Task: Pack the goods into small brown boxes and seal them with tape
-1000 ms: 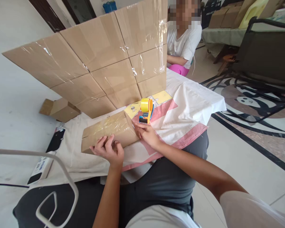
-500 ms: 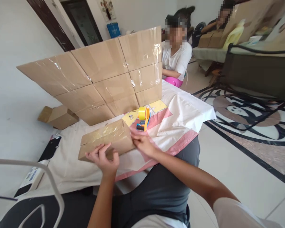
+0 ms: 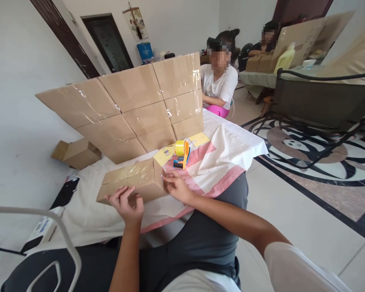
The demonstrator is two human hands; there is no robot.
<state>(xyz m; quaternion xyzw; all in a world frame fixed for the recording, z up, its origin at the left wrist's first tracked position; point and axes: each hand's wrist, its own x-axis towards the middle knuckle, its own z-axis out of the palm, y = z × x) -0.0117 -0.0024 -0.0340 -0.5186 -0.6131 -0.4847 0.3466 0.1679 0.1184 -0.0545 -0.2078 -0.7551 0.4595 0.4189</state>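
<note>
A closed cardboard box (image 3: 130,174) lies on the cloth-covered table before me, with shiny clear tape along its top. My left hand (image 3: 126,205) holds the box at its near left side, fingers curved over the edge and thumb against the front face. At the box's right end, my right hand (image 3: 178,187) touches the end face with its fingers stretched out and slightly apart. A small pale spot shows by those fingertips, too small to identify. Beyond the right hand stands an orange and blue tape dispenser (image 3: 181,155) with a yellow roll.
Stacked cardboard boxes (image 3: 146,117) form a wall behind the box. An opened carton (image 3: 82,154) sits at the left. The pink and white cloth (image 3: 228,142) drapes over the table edge. A person (image 3: 220,85) sits beyond, another farther back. A dark folding chair (image 3: 319,105) stands right.
The camera view has shifted slightly. My right hand's fingers have moved a little up the box's end face. My left hand keeps its place on the box.
</note>
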